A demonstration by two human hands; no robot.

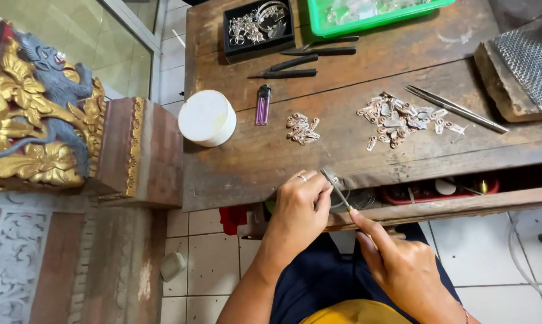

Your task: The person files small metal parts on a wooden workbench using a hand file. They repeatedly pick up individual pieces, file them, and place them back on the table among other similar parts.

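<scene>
A: Where's the file?
B: The thin file (pixel 336 189) is at the table's (pixel 247 162) near edge, pinched in the right hand (pixel 403 267); the left hand (pixel 298 210) has its fingers closed around a small piece there.
A: And around it?
B: Worn wood, small metal pieces (pixel 397 119) farther right, white tub (pixel 206 117) left, open drawer (pixel 439 198), tiled floor (pixel 199 252).

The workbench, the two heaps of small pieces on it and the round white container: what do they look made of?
Workbench: bare, worn wood, going by its grain, cracks and dull brown surface.
Small heap and large heap: probably silvery metal, pale with bright glints; too small to be sure.
Round white container: smooth matte white, likely plastic, though the look leaves it open.
</scene>
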